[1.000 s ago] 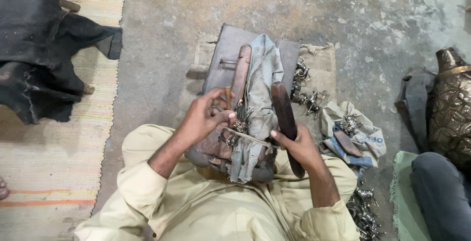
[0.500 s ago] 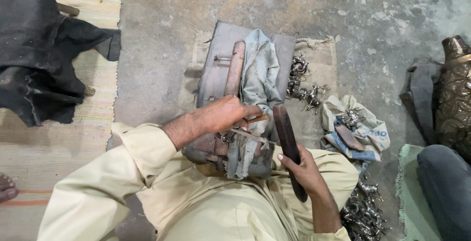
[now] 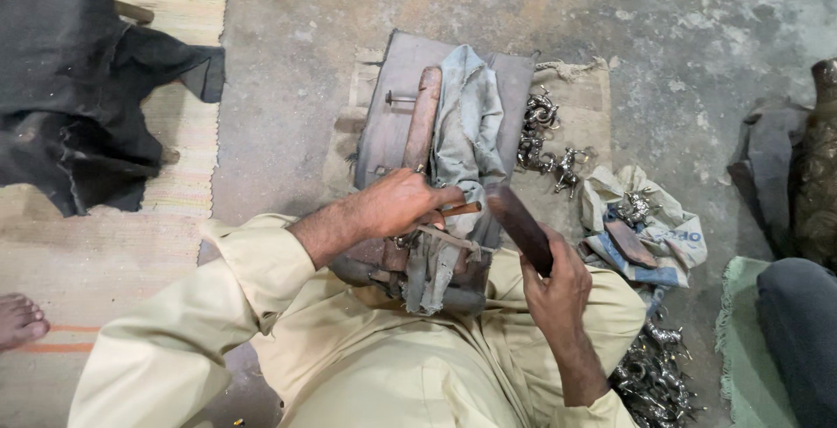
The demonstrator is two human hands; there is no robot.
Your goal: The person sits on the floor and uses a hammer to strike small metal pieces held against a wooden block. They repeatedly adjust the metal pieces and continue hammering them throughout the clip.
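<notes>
The left hand (image 3: pixel 403 204) is gripping a thin rod (image 3: pixel 459 210) against the cloth (image 3: pixel 465 140) on the board (image 3: pixel 401 97); the right hand (image 3: pixel 555 288), just beside it, is clasping a dark file (image 3: pixel 520 227), metal figurines (image 3: pixel 545 140) lying beyond

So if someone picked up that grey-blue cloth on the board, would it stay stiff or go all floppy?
Probably floppy: the grey-blue cloth lies in soft folds over the wooden board, and its end hangs limp by the person's lap. It looks thin, so likely light for its size. It seems tucked under the left hand, so it might snag rather than slide free.
</notes>
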